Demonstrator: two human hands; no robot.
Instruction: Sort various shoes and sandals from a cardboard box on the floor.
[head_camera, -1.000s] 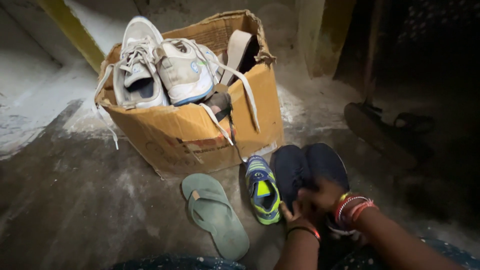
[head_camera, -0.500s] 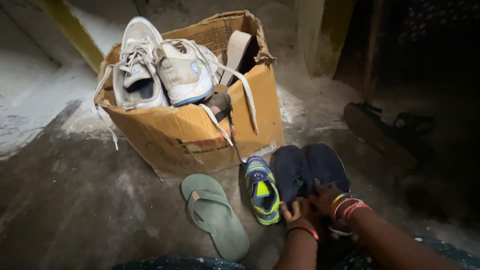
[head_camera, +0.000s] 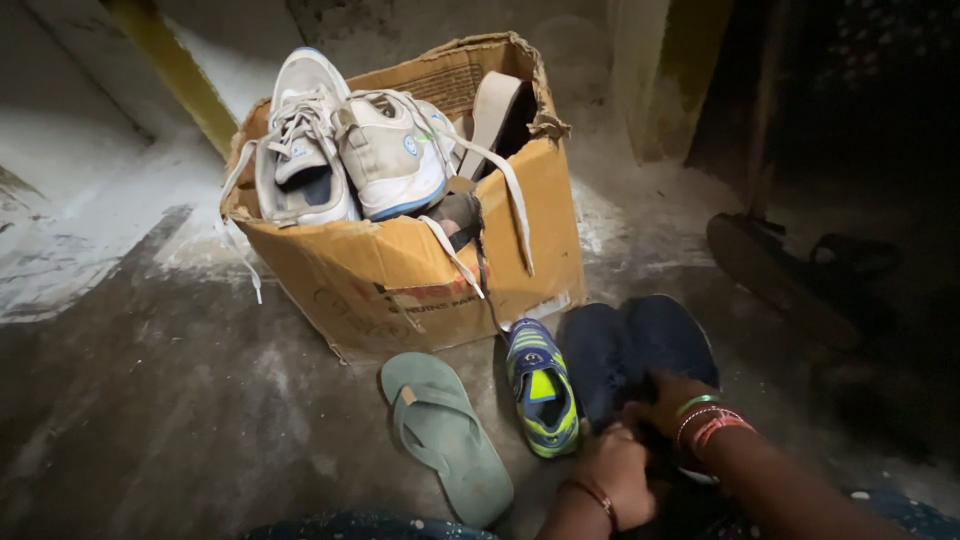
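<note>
Head cam looking down at a dusty concrete floor (head_camera: 150, 400), with a beat-up cardboard box (head_camera: 400, 280) as the main landmark. Both hands sit just in front of the box's right corner, on a pair of dark navy shoes (head_camera: 640, 345) lying side by side on the floor. The left hand (head_camera: 615, 470) is curled over the near end of the left navy shoe, and the right hand (head_camera: 670, 405), the one with the green, white and red bangles on its wrist, is pressed onto the near end of the other. Their grip looks closed down around the heel ends, fingers bent in, though it's pretty dark there, so I can't tell exactly how much shoe is pinched.

Right next to the navy pair, on the box's front side, there's a small blue sneaker with neon yellow bits (head_camera: 542, 388), toe pointing at the box. Further left of that, also in front of the box, lies a single green flip-flop (head_camera: 445, 435).

Inside the box, two grubby white sneakers (head_camera: 340, 150) are piled on top, laces spilling over the front wall, plus a tan strappy thing (head_camera: 495, 105) poking up at the back right. Well off to the right of the box, in the shadows, a dark sandal (head_camera: 780, 280) rests on the floor.
</note>
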